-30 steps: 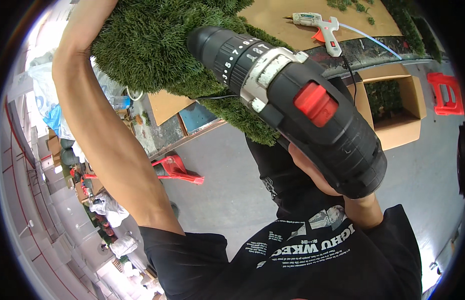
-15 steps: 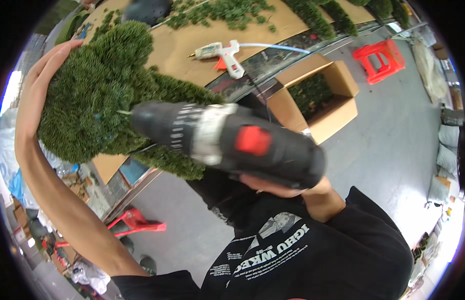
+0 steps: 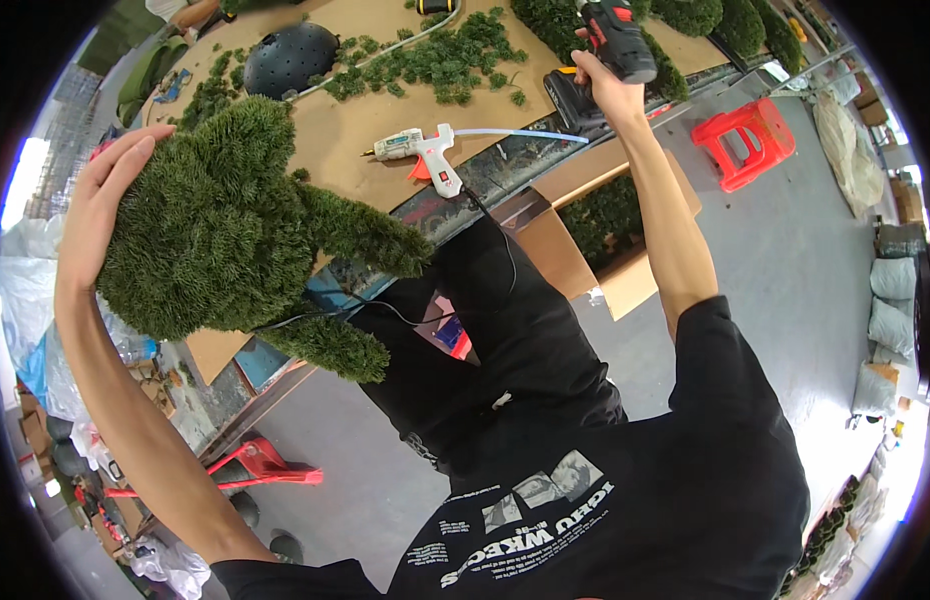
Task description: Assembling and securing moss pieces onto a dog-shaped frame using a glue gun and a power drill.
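Observation:
My left hand [image 3: 110,205] lies flat against the left side of a bushy green figure [image 3: 220,235] covered in artificial grass, holding it at the table's near edge. Two fuzzy green limbs stick out from it toward my body. My right hand [image 3: 605,90] is stretched far out over the table, gripping a black and red cordless drill [image 3: 615,35] with its battery pack below my fingers. A white glue gun [image 3: 420,150] with an orange trigger lies on the cardboard-covered table [image 3: 355,130] between my hands.
A black perforated dome [image 3: 290,55] and loose green sprigs [image 3: 435,60] lie farther back on the table. An open cardboard box [image 3: 625,280] with greenery stands below the table. Red stools [image 3: 750,140] [image 3: 265,465] and grey sacks [image 3: 890,300] are on the floor.
The drill was close to my face beside the green figure; my right arm has carried it away to the far side of the table. My left hand stays on the figure.

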Tool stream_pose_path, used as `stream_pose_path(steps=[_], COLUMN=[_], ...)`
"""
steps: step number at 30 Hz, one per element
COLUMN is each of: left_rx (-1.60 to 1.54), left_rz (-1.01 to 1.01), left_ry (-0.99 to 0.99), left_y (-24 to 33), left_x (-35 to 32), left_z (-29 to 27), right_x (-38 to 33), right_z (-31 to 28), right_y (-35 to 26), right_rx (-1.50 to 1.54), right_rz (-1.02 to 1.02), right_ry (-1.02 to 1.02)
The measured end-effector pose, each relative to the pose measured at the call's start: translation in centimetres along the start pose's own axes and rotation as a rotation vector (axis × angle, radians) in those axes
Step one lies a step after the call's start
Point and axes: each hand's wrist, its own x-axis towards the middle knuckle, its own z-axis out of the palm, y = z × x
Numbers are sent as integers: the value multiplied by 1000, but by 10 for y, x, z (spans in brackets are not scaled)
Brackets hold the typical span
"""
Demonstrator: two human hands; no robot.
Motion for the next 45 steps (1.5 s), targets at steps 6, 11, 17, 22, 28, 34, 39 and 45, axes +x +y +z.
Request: stream_pose_path(steps=[6, 11, 17, 22, 28, 34, 39, 45], left_rx=[-36, -33, -65, -83, -28, -30, -63, -28], left_rz=[26, 30, 43, 39, 14, 58, 101, 85], left_ry=[5, 22, 62, 65, 75, 57, 72, 69], left_y=[13, 15, 17, 18, 8, -6, -10, -14], left_x=[5, -6, -7, 1, -4, 4, 10, 17], left_z=[6, 4, 10, 13, 2, 1, 10, 8], right_x=[40, 23, 7, -19, -101, -121, -135, -180], right_z=[-8, 4, -17, -31, -30, 6, 69, 80], right_y=[48, 55, 51, 15, -141, -316, -427, -486], right_rx=[-248, -246, -130, -261, 125, -174, -88, -231], right_rz=[-192, -205, 224, 162, 51, -273, -929, -1024], right_ry=[105, 93, 6, 190, 98, -391, -700, -644])
